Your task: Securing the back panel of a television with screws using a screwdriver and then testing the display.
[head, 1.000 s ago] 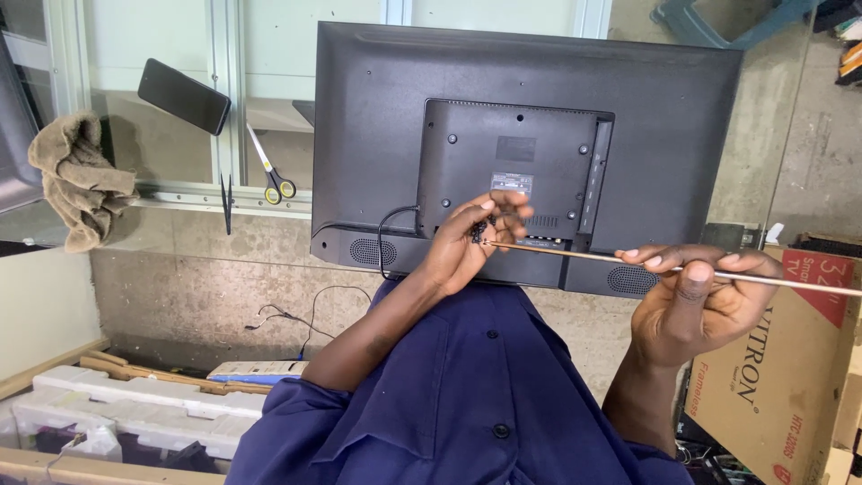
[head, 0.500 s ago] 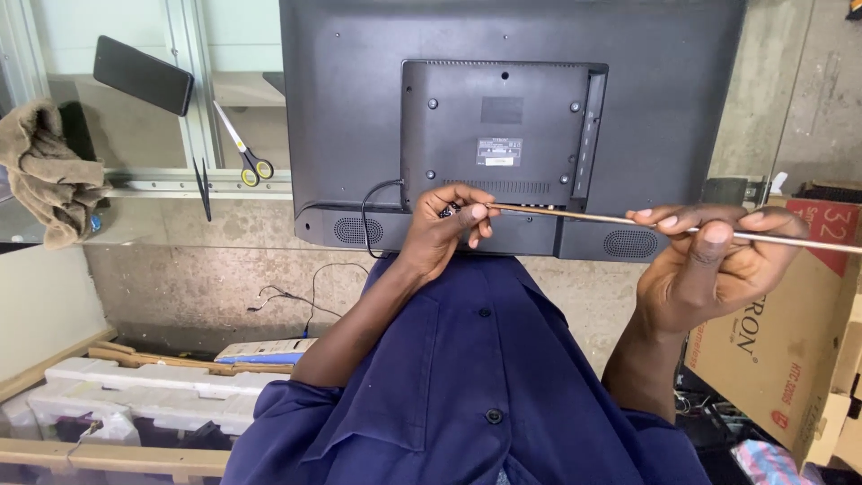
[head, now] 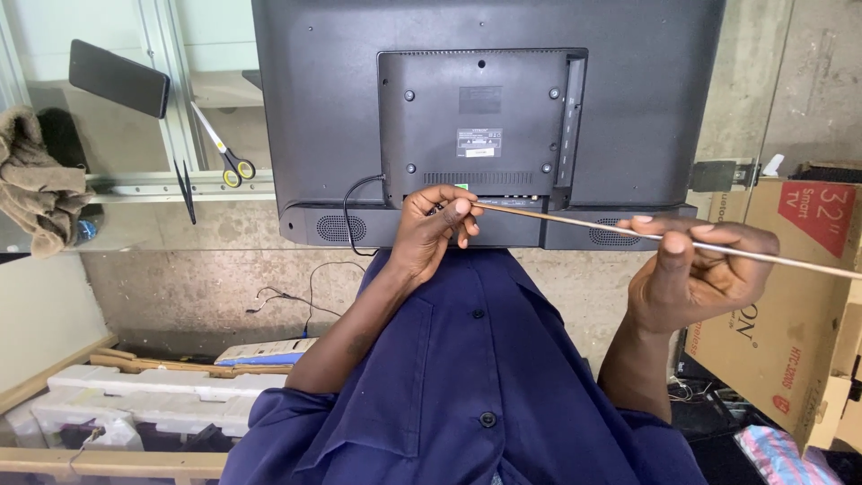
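Note:
A black flat television [head: 628, 108] lies with its back toward me, its raised rear panel [head: 476, 117] in the middle. My left hand [head: 431, 229] pinches the near end of a long thin pale rod [head: 575, 222] at the panel's lower edge, by the port strip. My right hand [head: 696, 269] grips the same rod farther along, thumb up. The rod runs on past that hand to the frame's right edge. My blue buttoned shirt [head: 467, 386] fills the bottom of the view.
A black cable [head: 355, 207] loops from the set's lower left. Scissors [head: 224, 153], a dark phone [head: 118, 78] and a brown cloth [head: 40, 193] lie at left. A printed cardboard box [head: 790, 305] stands at right. White foam blocks [head: 153, 404] sit at bottom left.
The view has shifted so the television sits higher and larger. My left hand has slid from the panel's label area down to its lower edge. Both hands still hold the rod.

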